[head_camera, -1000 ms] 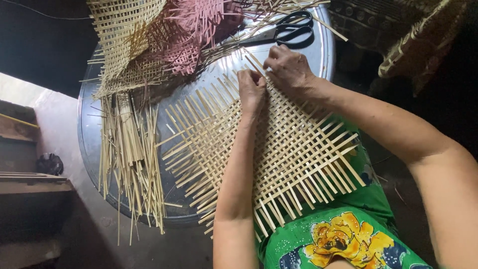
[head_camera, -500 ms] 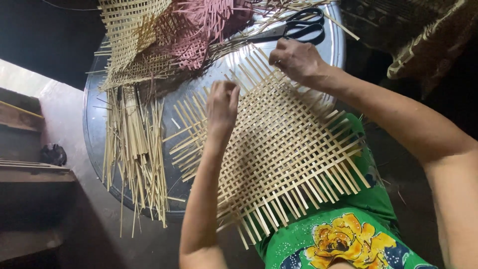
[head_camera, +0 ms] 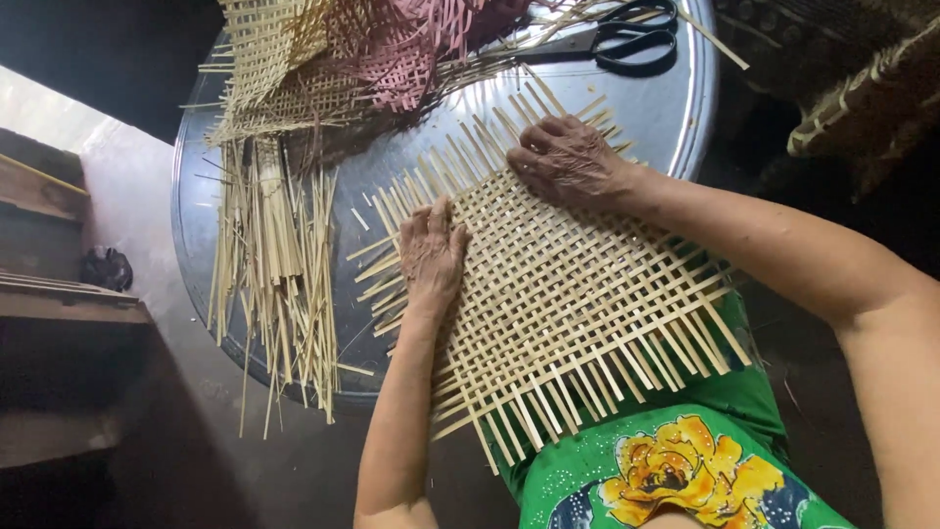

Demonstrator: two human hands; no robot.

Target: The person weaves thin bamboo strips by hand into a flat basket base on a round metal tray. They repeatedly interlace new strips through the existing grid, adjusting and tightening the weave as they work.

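Note:
A square mat of woven bamboo strips [head_camera: 578,304] lies tilted across my lap and the round metal tray [head_camera: 676,108]. My left hand [head_camera: 432,251] rests palm down on the mat's left edge, fingers together over the loose strip ends. Pressed flat on the mat's far corner is my right hand [head_camera: 570,157], its fingers spread slightly over the strips. Neither hand holds a loose strip that I can see.
A bundle of loose bamboo strips [head_camera: 277,274] lies on the tray's left side. Woven pale and pink pieces [head_camera: 392,49] pile up at the top. Black scissors [head_camera: 627,39] lie at the tray's far edge. A woven basket [head_camera: 871,108] stands at right, wooden steps [head_camera: 59,304] at left.
My left hand slid from the mat's far edge down to its left edge. My right hand settled flat on the far corner. The view shifted slightly.

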